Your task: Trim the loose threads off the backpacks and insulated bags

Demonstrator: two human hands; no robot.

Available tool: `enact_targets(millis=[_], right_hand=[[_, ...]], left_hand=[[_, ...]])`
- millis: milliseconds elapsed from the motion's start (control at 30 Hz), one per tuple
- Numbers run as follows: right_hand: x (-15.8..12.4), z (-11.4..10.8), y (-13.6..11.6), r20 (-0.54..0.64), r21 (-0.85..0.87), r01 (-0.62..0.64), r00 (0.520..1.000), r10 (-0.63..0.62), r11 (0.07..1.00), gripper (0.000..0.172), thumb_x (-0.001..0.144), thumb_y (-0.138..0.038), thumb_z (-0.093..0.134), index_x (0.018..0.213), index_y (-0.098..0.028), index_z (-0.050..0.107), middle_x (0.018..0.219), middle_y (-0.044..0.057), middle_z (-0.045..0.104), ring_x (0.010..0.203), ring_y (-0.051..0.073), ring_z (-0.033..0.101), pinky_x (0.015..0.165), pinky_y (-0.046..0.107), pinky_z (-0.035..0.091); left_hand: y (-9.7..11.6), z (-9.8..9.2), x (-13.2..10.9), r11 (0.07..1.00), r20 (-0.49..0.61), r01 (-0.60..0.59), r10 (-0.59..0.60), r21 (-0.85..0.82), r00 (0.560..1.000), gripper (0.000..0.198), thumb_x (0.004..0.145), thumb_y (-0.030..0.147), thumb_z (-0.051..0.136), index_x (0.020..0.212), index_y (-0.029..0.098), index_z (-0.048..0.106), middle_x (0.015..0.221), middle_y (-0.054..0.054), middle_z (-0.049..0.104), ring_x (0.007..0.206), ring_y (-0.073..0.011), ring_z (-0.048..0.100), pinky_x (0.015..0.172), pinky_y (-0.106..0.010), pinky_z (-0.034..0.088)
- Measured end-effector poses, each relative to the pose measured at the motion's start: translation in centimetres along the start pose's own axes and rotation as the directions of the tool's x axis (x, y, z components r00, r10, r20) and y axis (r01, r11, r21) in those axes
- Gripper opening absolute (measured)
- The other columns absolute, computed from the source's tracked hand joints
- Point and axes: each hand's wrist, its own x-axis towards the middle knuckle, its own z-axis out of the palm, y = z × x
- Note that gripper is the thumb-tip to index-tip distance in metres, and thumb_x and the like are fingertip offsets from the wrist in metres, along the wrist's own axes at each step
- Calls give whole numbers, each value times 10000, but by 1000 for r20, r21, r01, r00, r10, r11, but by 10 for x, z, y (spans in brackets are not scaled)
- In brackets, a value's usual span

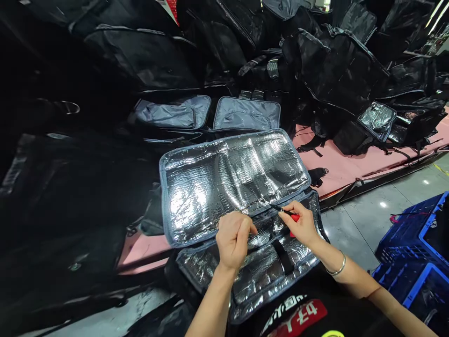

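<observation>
An insulated bag lies open before me, its foil-lined lid [231, 182] folded back and edged in grey binding. Below the lid is the silver-lined body [266, 269], crossed by a black strap [282, 256]. In my right hand [302, 225] are thread snips [288, 213] with red handles and a dark pointed tip directed left, close to the seam between lid and body. My left hand [234, 238] is closed over the same seam, thumb against the curled fingers. Whatever it may pinch is hidden.
Black bags [343, 70] are heaped along the back, two showing grey panels [247, 113]. A pink-topped table [343, 168] runs to the right, with a smaller foil-lined bag [377, 120] on it. Blue crates [403, 234] stand on the floor at right.
</observation>
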Motion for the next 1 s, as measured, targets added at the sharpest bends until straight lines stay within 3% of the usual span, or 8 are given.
enact_targets(millis=[67,133,233,367,533,700,867,1000], right_hand=[[0,0,1,-1,-20,-29,1000,29,999,202,784,-388,581,788,-187,566,656,-13,599,584,123,552,554,235,451],[-1,1,3,3,-63,-32,999,32,998,200,784,-390,582,803,-192,565,668,-12,611,601,129,567,569,240,458],[-3,1,3,-9,-139,0,1000,-1,990,195,796,-391,578,819,-199,562,702,-4,633,632,141,589,596,251,468],[2,-4,0,-7,-262,176,983,-184,949,171,879,-343,483,934,-196,551,796,35,643,727,173,601,673,291,472],[33,-10,-9,155,-426,402,915,-372,811,190,872,-274,509,1042,-198,551,968,86,616,883,208,573,779,325,455],[68,-6,-12,394,-534,453,880,-264,714,244,743,-38,509,823,-239,622,803,2,626,758,172,575,624,259,407],[80,-4,-14,459,-564,414,877,-145,714,232,729,-28,534,792,-235,618,762,-11,627,713,165,571,573,246,364],[77,-15,-17,446,-440,501,842,-303,745,194,804,-217,618,994,-200,582,890,30,630,804,171,564,676,270,404]], left_hand=[[-3,-4,2,996,18,-79,79,37,997,314,893,268,418,632,205,582,633,-21,598,686,-159,558,714,-333,403],[-6,-5,6,971,31,-129,125,203,992,122,832,289,547,797,206,628,763,-44,646,761,-183,567,711,-330,417],[-11,-4,10,884,98,-182,154,431,983,136,811,260,581,930,218,631,862,-57,665,784,-199,563,674,-321,413],[-15,0,14,821,114,-222,191,526,975,129,837,199,524,897,204,638,801,-50,667,716,-191,555,633,-309,406],[-19,3,30,888,214,-89,-11,451,977,191,846,214,459,802,203,644,746,-48,680,702,-204,595,620,-305,424],[-17,0,52,901,411,114,-300,419,861,196,796,228,463,718,234,642,739,-21,705,667,-197,619,558,-279,383],[-18,-2,60,895,449,162,-357,416,819,182,765,235,480,700,236,650,646,-18,686,576,-185,596,507,-265,339],[-20,-3,62,899,455,178,-364,401,812,187,762,237,477,701,238,654,675,-23,696,605,-188,611,515,-264,343]])
